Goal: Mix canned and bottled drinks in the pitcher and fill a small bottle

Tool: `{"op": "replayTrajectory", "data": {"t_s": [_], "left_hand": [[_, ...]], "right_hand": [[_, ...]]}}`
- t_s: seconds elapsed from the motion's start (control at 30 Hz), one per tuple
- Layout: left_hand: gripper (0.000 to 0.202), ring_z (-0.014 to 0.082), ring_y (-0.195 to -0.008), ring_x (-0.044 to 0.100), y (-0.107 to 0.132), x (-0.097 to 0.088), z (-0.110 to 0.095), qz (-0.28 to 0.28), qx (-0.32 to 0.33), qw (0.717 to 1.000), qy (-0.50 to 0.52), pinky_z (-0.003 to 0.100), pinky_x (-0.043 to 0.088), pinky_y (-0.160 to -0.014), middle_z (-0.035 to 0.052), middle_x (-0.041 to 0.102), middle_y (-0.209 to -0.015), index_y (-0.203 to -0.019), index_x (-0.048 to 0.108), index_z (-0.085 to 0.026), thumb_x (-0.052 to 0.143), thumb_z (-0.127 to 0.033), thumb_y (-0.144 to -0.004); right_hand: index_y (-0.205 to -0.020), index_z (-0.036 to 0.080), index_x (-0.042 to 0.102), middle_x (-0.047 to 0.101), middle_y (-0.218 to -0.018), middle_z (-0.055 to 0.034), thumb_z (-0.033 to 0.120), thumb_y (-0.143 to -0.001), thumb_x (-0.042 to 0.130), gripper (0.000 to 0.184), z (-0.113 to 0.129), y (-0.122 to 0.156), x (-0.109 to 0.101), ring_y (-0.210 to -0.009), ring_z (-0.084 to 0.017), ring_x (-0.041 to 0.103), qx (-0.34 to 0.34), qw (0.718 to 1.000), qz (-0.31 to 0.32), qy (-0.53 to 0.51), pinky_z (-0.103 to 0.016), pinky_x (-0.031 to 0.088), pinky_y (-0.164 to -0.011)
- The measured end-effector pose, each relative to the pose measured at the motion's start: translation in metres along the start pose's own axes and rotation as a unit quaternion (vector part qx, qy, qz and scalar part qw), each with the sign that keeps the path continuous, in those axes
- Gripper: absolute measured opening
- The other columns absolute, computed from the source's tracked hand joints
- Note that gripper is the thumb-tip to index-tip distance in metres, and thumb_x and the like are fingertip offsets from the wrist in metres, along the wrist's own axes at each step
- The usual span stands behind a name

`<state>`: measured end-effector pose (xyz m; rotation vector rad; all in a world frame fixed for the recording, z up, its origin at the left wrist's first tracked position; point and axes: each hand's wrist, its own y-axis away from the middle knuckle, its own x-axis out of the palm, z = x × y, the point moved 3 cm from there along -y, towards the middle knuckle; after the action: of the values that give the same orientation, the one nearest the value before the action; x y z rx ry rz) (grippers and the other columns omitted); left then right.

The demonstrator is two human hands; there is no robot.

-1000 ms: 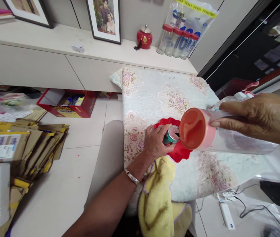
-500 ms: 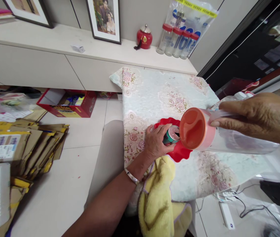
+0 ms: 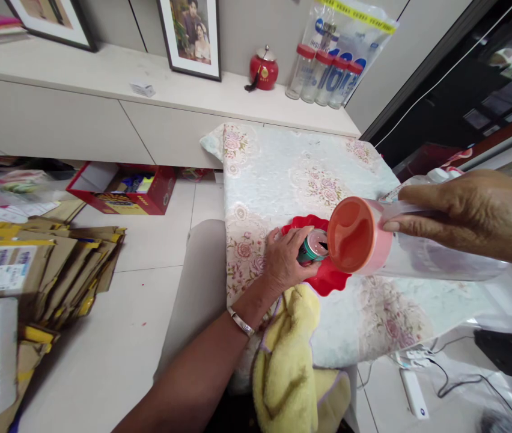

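My left hand [image 3: 286, 255] is wrapped round a green drink can [image 3: 313, 245] with an opened top, over a red scalloped plate [image 3: 332, 281]. My right hand [image 3: 476, 213] grips the handle of a clear plastic pitcher [image 3: 436, 257] with an orange lid [image 3: 350, 236]. The pitcher is tipped on its side, its lid close to the top of the can. Whether any liquid runs between them I cannot make out. A yellow towel [image 3: 289, 361] hangs over the near table edge, just below my left wrist.
A floral cloth covers the table [image 3: 283, 162]. Behind it, a white cabinet [image 3: 85, 72] carries framed photos, a red jar [image 3: 265, 69] and several glass jars [image 3: 321, 78]. Flattened cardboard [image 3: 71, 264] and a red box [image 3: 148, 195] lie left; a power strip [image 3: 413, 394] is lower right.
Very little differs. The pitcher and my right hand have shifted very slightly left; my left hand and the can stay where they were.
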<state>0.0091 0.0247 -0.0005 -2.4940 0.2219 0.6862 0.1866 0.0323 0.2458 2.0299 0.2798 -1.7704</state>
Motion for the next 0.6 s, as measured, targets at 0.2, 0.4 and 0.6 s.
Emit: {"op": "replayTrajectory", "data": {"t_s": [0.2,0.4,0.6], "left_hand": [[0.075,0.0274,-0.123,0.069,0.0,0.0,0.0,0.002,-0.001,1.0,0.0,0.052,0.033,-0.118,0.0042,0.073,-0.135,-0.139,0.049,-0.03,0.083,-0.039,-0.073],[0.075,0.0285,-0.124,0.068,0.0,0.0,0.0,0.007,-0.008,1.0,0.0,0.051,0.032,-0.12,0.0057,0.072,-0.137,-0.14,0.05,-0.029,0.083,-0.039,-0.073],[0.075,0.0283,-0.124,0.068,0.0,-0.001,-0.002,0.01,-0.009,1.0,0.0,0.051,0.031,-0.12,0.0055,0.073,-0.136,-0.139,0.05,-0.029,0.083,-0.038,-0.073]], "right_hand": [[-0.085,0.03,0.061,0.047,-0.056,0.0045,0.082,-0.098,0.03,0.062,0.0,-0.001,-0.005,-0.044,-0.014,0.045,-0.04,0.999,0.006,-0.002,-0.033,0.029,-0.049],[-0.074,0.027,0.051,0.043,-0.054,0.0047,0.084,-0.097,0.03,0.064,0.003,-0.001,-0.006,-0.045,-0.013,0.042,-0.029,0.999,0.019,-0.007,-0.034,0.028,-0.051],[-0.08,0.028,0.052,0.045,-0.059,0.0045,0.083,-0.098,0.024,0.064,0.01,-0.001,-0.011,-0.051,-0.015,0.047,-0.011,0.997,0.073,0.01,-0.034,0.031,-0.056]]}}
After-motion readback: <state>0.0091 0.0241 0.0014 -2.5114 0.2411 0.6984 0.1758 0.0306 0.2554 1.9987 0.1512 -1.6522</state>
